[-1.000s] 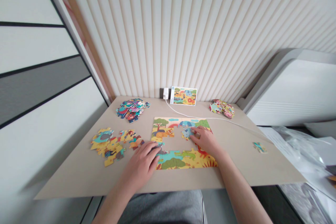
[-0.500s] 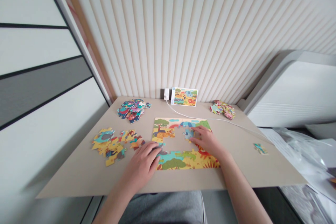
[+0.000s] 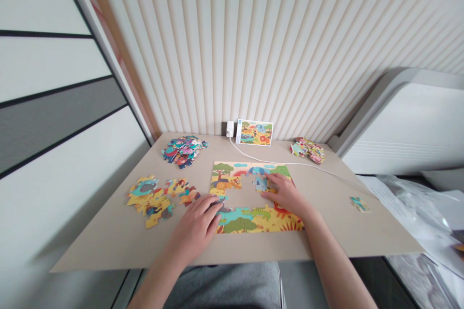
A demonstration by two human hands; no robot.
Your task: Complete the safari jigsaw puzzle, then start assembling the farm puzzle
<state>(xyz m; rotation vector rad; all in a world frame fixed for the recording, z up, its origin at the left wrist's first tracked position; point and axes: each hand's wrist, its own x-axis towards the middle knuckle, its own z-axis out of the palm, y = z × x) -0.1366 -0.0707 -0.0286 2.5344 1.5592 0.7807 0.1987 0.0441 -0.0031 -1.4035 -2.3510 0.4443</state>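
The right hand (image 3: 285, 193), fingers parted, touches the elephant piece (image 3: 260, 184) within the puzzle (image 3: 242, 225) (left hand (image 3: 199, 217) loosely spread over its left edge) on the counter (image 3: 108, 246); sideways pressure could unlock the joined sections.

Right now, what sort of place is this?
Probably a room in a home, though I can't be sure: a partly assembled jigsaw on a table, a white charger against a ridged wall.

The right grip (image 3: 288, 195) touches a blue elephant piece (image 3: 260, 184), the left grip (image 3: 198, 217) the puzzle (image 3: 242, 225).
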